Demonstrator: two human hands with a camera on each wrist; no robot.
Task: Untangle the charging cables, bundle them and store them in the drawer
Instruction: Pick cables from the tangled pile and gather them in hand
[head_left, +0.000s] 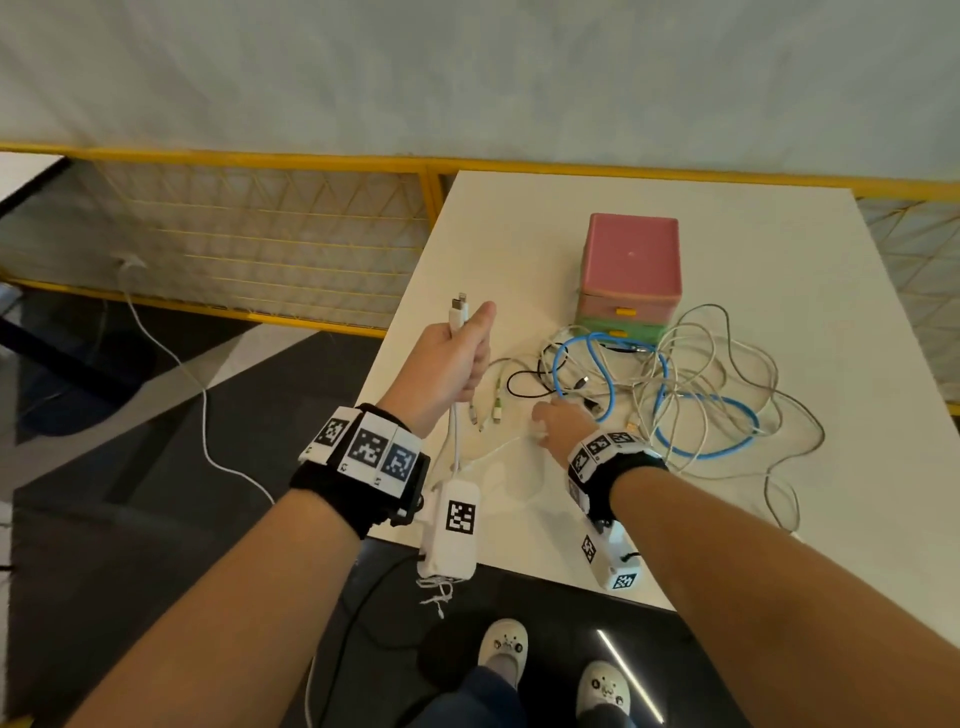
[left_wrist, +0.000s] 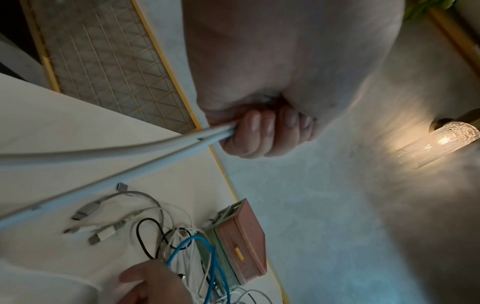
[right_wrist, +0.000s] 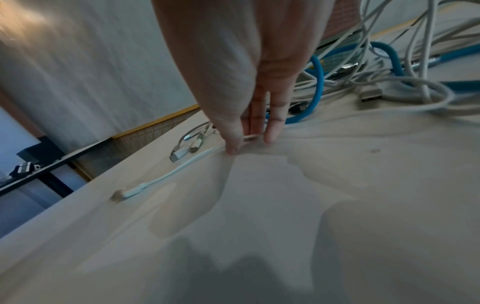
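My left hand (head_left: 465, 345) is raised over the table's left edge and grips a doubled white cable (head_left: 456, 431); its two plugs (head_left: 458, 310) stick up above the fist. In the left wrist view the curled fingers (left_wrist: 259, 131) close round both strands (left_wrist: 130, 153). My right hand (head_left: 545, 423) is down on the table, thumb and fingers (right_wrist: 271, 131) pinching the same white cable (right_wrist: 250, 137) where it lies on the table. Behind it lies a tangle of white cables (head_left: 727, 364), a blue cable (head_left: 701, 452) and a black cable (head_left: 522, 384). The pink and green drawer box (head_left: 631, 265) stands behind, drawers closed.
Loose plug ends (head_left: 496, 410) lie between my hands. The white table (head_left: 805, 249) ends near my left wrist and just before my feet. A yellow mesh railing (head_left: 260, 234) runs behind it, and a white cord (head_left: 171, 358) trails on the dark floor.
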